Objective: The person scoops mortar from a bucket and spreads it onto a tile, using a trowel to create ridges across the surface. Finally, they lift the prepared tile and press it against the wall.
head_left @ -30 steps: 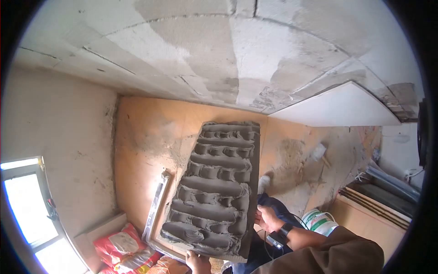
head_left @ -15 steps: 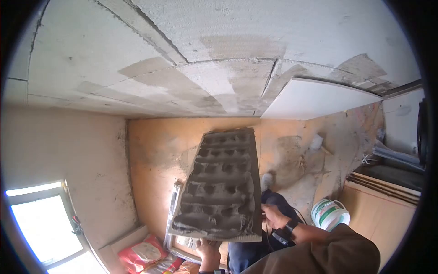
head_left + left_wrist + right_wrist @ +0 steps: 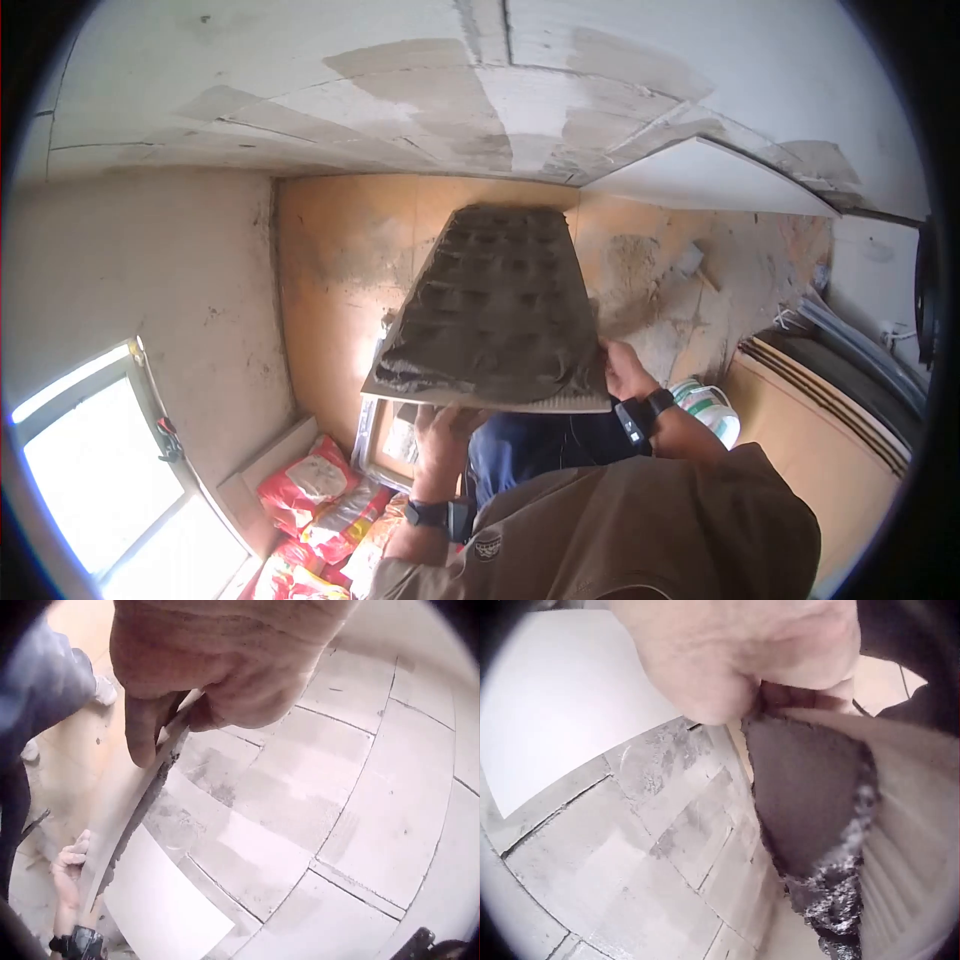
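Note:
A large flat panel [image 3: 590,406] spread with ridged dark grey mortar [image 3: 500,300] is held up in front of the body, mortar side up and facing the head camera. My left hand [image 3: 440,440] grips its near edge at the left, fingers passing underneath. My right hand [image 3: 628,372] holds its right edge near the corner. In the left wrist view the left hand [image 3: 225,660] pinches the panel's thin edge [image 3: 124,810]. The right wrist view shows the right hand [image 3: 742,652] curled over the edge beside the mortar [image 3: 802,795], with the ribbed back [image 3: 907,825] at the right.
A block wall [image 3: 400,110] rises beyond, with a white panel [image 3: 700,180] leaning on it. Red bags [image 3: 310,485] and a framed piece [image 3: 392,440] lie at lower left by a window [image 3: 110,470]. A white bucket [image 3: 712,408] and stacked boards [image 3: 810,460] stand at right.
The panel has tilted flatter, its near edge coming up and showing its full width. Both hands have risen in the head view with it, still gripping it.

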